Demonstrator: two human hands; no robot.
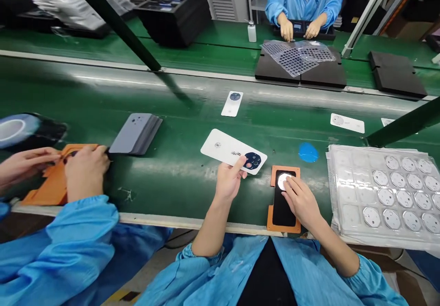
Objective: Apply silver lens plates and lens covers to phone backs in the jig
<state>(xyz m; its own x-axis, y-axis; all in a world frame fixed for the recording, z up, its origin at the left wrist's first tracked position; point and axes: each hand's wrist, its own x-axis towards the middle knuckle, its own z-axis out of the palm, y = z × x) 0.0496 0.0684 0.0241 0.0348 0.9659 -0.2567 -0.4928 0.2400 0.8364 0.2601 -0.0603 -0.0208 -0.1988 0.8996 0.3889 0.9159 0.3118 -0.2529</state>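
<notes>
White phone back panel | over green worktop, pinched near its camera end by left hand | right hand: fingertips on white disc atop orange-and-black fixture, pinching or pressing unclear | ideally, keep disc flat, centred

You have bare green worktop between your left hand and right hand, and a wider stretch left of your left hand until the co-worker's hand and grey stack. Beyond your right hand lies a blue disc; to that hand's right, a narrow gap ends at the clear tray, the green post rising behind.
</notes>
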